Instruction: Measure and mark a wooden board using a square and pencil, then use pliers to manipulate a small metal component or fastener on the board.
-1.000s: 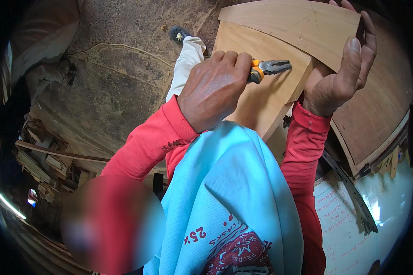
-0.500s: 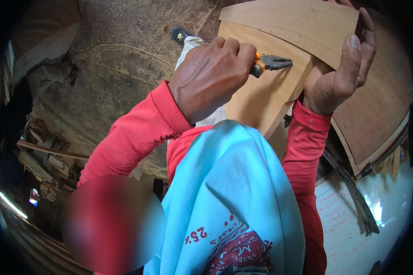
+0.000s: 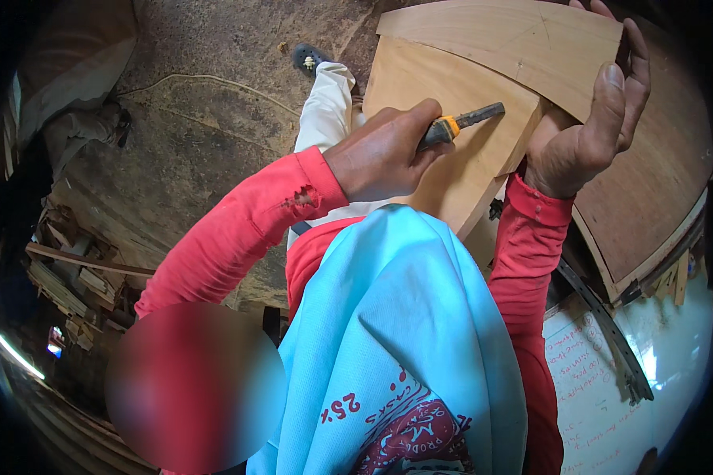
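My left hand (image 3: 384, 150) is closed around the handles of pliers (image 3: 471, 117) with black and orange grips. The pliers' dark jaws point right, seen edge-on, above the pale wooden block (image 3: 444, 87); whether they touch it I cannot tell. A thin curved wooden board (image 3: 499, 36) lies over the block's far side. At that board's right end is my right hand (image 3: 586, 134), thumb in front and fingers behind, with fingertips showing past the far edge. The board partly hides those fingers.
A large brown wooden panel (image 3: 650, 190) stands at the right, near a dark metal strip (image 3: 610, 332) and a white board with red writing (image 3: 594, 396). Light blue cloth (image 3: 396, 317) hangs in front of me. Scrap wood (image 3: 75, 281) is piled at the left; a cord (image 3: 214, 77) lies across the floor.
My left hand has dropped slightly nearer and rotated, turning the pliers from flat to edge-on. My right hand and the boards have hardly moved.
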Demonstrator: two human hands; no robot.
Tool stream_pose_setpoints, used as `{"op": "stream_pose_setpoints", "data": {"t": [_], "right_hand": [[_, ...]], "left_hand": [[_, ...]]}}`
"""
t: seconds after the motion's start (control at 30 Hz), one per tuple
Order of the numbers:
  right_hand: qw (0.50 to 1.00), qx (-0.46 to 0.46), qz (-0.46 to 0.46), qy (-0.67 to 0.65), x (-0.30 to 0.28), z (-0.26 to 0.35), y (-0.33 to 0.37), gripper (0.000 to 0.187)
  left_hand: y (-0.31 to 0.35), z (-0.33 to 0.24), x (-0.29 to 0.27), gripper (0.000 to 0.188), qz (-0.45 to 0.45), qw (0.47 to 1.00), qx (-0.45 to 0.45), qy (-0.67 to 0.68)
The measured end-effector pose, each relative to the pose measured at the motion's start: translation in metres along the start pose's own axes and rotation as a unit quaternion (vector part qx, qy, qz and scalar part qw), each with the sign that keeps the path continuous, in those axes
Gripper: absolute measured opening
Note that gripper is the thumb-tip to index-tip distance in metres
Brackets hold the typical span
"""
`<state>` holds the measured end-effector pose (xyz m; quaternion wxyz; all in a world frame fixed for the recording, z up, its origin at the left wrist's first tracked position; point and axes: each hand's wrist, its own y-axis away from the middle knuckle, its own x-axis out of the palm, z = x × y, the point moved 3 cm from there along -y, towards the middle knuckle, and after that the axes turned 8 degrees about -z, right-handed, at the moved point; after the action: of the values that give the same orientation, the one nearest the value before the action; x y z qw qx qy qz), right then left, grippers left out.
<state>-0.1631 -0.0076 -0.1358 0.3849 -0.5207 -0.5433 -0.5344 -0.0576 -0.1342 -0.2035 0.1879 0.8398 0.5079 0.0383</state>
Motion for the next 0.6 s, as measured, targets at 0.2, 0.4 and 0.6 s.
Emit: {"op": "stream_pose_setpoints", "data": {"t": [0.2, 0.4, 0.6], "right_hand": [[0.891, -0.133, 0.025, 0.434, 0.003, -0.002, 0.003, 0.058], [1.000, -0.009, 0.016, 0.023, -0.003, 0.005, -0.001, 0.058], [1.000, 0.007, 0.010, -0.009, -0.004, -0.010, 0.000, 0.059]], "left_hand": [[0.010, 0.002, 0.008, 0.017, 0.057, 0.975, -0.112, 0.183], [0.025, 0.000, -0.015, 0.016, 0.038, 0.981, -0.065, 0.179], [0.010, -0.012, -0.028, 0.023, -0.078, 0.964, 0.108, -0.231]]}}
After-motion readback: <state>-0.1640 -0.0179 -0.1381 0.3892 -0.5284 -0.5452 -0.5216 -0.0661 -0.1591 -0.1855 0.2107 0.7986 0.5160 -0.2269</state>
